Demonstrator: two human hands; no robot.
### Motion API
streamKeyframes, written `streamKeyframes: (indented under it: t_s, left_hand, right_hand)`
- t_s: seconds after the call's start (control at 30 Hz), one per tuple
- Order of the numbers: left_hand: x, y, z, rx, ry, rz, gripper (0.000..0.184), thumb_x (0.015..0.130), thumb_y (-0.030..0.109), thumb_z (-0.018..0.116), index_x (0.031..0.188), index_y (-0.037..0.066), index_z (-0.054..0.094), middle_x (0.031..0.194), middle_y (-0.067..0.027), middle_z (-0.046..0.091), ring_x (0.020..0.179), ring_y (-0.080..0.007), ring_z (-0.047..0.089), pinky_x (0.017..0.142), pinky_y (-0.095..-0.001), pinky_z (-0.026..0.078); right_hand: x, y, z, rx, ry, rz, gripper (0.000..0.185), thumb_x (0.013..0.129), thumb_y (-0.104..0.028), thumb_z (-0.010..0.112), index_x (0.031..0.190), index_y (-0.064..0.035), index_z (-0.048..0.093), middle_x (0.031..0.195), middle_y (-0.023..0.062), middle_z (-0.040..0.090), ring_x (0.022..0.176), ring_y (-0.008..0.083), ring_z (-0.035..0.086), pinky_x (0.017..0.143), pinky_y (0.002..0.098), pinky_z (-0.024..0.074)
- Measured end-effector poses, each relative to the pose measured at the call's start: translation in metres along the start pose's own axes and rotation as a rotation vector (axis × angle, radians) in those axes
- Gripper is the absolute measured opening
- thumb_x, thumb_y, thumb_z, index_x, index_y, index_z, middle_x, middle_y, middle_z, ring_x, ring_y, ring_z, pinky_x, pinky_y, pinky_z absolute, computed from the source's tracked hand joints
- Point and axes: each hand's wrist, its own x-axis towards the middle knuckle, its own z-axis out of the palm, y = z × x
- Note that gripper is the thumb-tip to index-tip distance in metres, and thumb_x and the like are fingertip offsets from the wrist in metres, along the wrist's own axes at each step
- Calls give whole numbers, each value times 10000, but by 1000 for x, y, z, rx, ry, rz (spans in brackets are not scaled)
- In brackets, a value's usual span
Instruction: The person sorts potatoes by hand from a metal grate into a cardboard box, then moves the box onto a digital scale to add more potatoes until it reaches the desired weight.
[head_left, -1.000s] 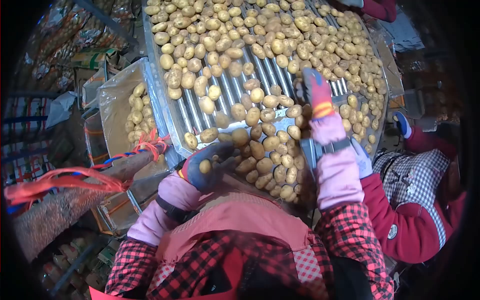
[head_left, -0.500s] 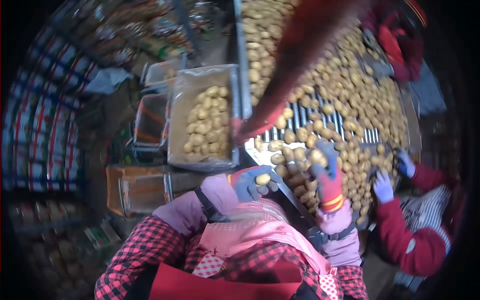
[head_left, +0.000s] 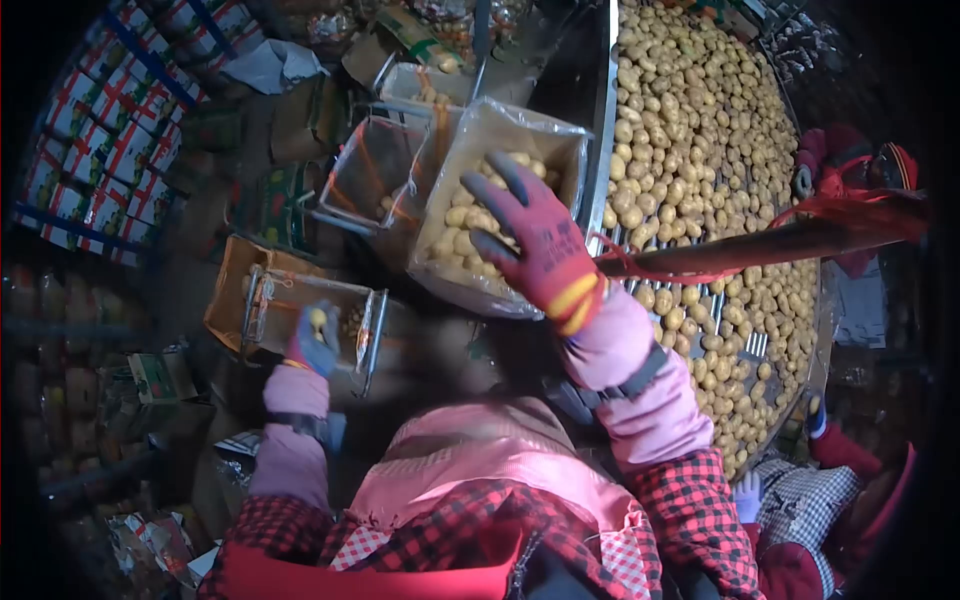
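Note:
My left hand [head_left: 316,348], in a red and grey work glove, has its fingers closed around a small yellow potato [head_left: 318,319]. It is over the right part of an orange-brown box [head_left: 228,290], beside a metal frame [head_left: 376,335]. My right hand [head_left: 545,245] wears the same kind of glove. Its fingers are spread over a plastic-lined cardboard box [head_left: 470,283], partly hiding the pile of potatoes [head_left: 462,215] inside. No potato shows in the right hand. Whether its fingertips touch the pile I cannot tell.
A sorting table [head_left: 603,150] covered with potatoes runs along the right. A dark bar [head_left: 740,252] with red ribbon crosses it. Several framed crates, including one with orange edging [head_left: 365,165], stand at left. Co-workers [head_left: 835,500] are at the table's far side. Stacked cartons [head_left: 110,150] stand far left.
The view has turned left. My right hand has left the potatoes on the sorting table and opened over the lined box. My left hand has moved left with its potato, over the orange-brown box.

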Motion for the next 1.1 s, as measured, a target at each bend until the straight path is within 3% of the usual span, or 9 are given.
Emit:
streamKeyframes:
  t_s: [0.03,0.2,0.23,0.3,0.4,0.77,0.87,0.97,1.1]
  left_hand:
    - [7,10,-8,-13,241,136,458,994,425,638,1248,44,641,1117,-101,706,977,-182,674,781,-270,590]
    - [42,39,-93,721,-225,93,429,1052,252,550,1438,111,424,1277,-88,595,1050,-186,635,872,-295,568]
    - [38,32,-80,704,-372,55,546,1054,289,550,1522,74,369,1439,-143,541,1141,-223,647,927,-304,565]
    - [-27,-34,60,575,-427,-387,342,1034,158,567,1368,110,510,1163,-65,644,998,-184,634,861,-317,560]
    - [-60,-107,155,1231,-714,-384,516,1053,357,537,1469,61,464,1318,-136,621,1197,-246,631,946,-348,543]
    - [-27,-266,263,1146,-1228,-945,664,1004,431,621,1482,11,435,1250,-88,614,1120,-177,605,956,-327,511]
    - [-52,-290,287,1561,-1627,-198,530,1046,295,575,1451,-31,476,1374,-135,587,1242,-213,578,1048,-342,466]
    - [-70,-334,322,1608,-1812,101,417,1020,156,580,1392,-30,556,1398,-168,594,1329,-281,533,1145,-389,380]
    - [-83,-402,322,1673,-2229,702,525,873,261,712,1364,109,611,1394,-184,572,1343,-444,450,1161,-536,320]
  right_hand:
    - [-16,-5,-9,57,-46,19,529,816,-114,766,1327,-71,634,1448,241,510,1330,390,518,1056,437,459]
    - [-80,-48,-162,78,111,77,519,827,-176,771,1300,-20,625,1368,208,577,1246,380,577,1056,432,448]
    - [-99,-56,-193,10,182,109,526,826,-179,772,1304,-21,621,1370,209,575,1249,382,573,1059,434,445]
    - [-142,-71,-245,-141,315,198,540,824,-185,772,1313,-22,612,1374,210,570,1256,386,566,1064,440,439]
    - [-218,-106,-286,-362,492,369,561,821,-194,773,1326,-24,599,1381,212,564,1266,392,555,1072,448,430]
    - [-463,-243,-267,-815,922,1144,639,809,-227,776,1375,-32,552,1406,218,538,1302,414,514,1101,477,399]
    - [-489,-246,-267,-826,962,1245,661,806,-235,777,1388,-34,539,1412,220,531,1312,420,503,1108,486,390]
    - [-509,-241,-265,-846,1004,1312,682,803,-244,778,1401,-36,526,1419,221,524,1322,426,492,1116,494,381]
    - [-534,-216,-264,-817,992,1397,711,798,-256,779,1419,-39,509,1428,224,515,1335,434,478,1127,504,370]
